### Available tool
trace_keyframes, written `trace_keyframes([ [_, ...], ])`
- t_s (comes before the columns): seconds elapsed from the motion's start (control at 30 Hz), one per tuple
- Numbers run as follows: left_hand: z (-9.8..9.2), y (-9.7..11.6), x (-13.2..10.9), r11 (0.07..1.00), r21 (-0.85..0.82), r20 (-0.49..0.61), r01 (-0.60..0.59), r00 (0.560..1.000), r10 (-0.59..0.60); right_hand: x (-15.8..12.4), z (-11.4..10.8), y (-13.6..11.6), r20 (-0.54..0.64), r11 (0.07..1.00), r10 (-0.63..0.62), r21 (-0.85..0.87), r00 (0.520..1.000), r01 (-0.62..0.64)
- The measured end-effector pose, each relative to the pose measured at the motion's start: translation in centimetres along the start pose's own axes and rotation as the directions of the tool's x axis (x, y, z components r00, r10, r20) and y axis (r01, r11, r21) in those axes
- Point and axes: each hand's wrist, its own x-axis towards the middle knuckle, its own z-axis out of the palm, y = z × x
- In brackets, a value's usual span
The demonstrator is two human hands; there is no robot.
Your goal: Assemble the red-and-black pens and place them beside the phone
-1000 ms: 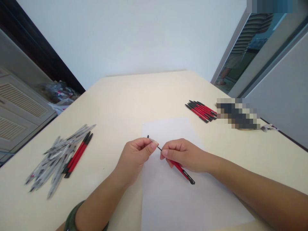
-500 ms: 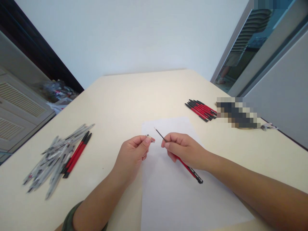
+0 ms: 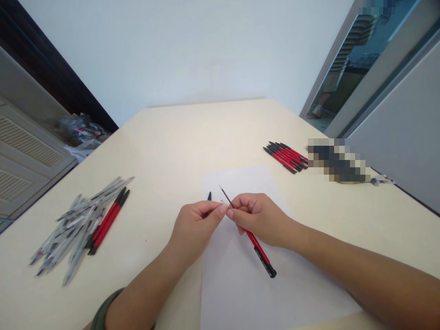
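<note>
My right hand [image 3: 263, 220] is closed round a red pen [image 3: 258, 247]. Its black end points down toward me, and a thin dark refill [image 3: 226, 194] with a pale point sticks out bare past the fingers. My left hand [image 3: 195, 231] is pinched, its fingertips touching or nearly touching those of the right. A black pen tip cone [image 3: 209, 196] shows above the left fingers, apparently held by them. Between thumb and forefinger is a small pale piece [image 3: 222, 201], too small to make out. Both hands are above a white sheet of paper [image 3: 237, 293].
On the left of the table lie a heap of clear pens [image 3: 74, 229] and two red pens [image 3: 110, 215]. A row of red pens [image 3: 285, 157] is at the back right, beside a blurred-out object [image 3: 338, 160]. Someone stands beyond the doorway.
My left hand has moved right, up to the right hand. The black cone now shows above the left fingers. The red pen's lower end has swung left and down.
</note>
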Motion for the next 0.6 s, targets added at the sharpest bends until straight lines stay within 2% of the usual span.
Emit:
trace_keyframes([
  [0.17, -0.2, 0.0, 0.2, 0.997, 0.073, -0.059, 0.026, 0.998, -0.022, 0.3, -0.2, -0.2, 0.003, 1.0, 0.002, -0.027, 1.0, -0.002],
  [0.23, -0.5, 0.2, 0.4, 0.983, 0.177, -0.103, 0.036, 0.995, -0.018, 0.5, -0.6, -0.1, -0.039, 0.999, -0.013, -0.041, 0.999, 0.011],
  [0.3, -0.5, 0.6, 0.7, 0.932, 0.363, -0.108, 0.001, 0.993, 0.041, 0.9, -1.3, 0.2, -0.116, 0.999, -0.034, -0.044, 0.993, 0.029],
  [0.33, -0.4, 0.8, 1.0, 0.876, 0.481, -0.093, -0.029, 0.992, 0.084, 1.1, -1.7, 0.4, -0.16, 0.998, -0.046, -0.041, 0.986, 0.04],
  [0.4, 0.2, 1.4, 1.6, 0.698, 0.712, -0.046, -0.077, 0.987, 0.157, 1.4, -2.4, 0.9, -0.231, 0.997, -0.069, -0.033, 0.971, 0.063],
  [0.5, 1.4, 2.0, 2.7, 0.445, 0.893, 0.008, -0.06, 0.993, 0.118, 1.7, -3.3, 1.4, -0.286, 0.994, -0.106, -0.04, 0.952, 0.098],
  [0.6, 2.4, 2.0, 3.9, 0.393, 0.918, 0.031, -0.06, 0.996, 0.08, 1.7, -3.9, 1.5, -0.306, 0.992, -0.127, -0.055, 0.944, 0.116],
])
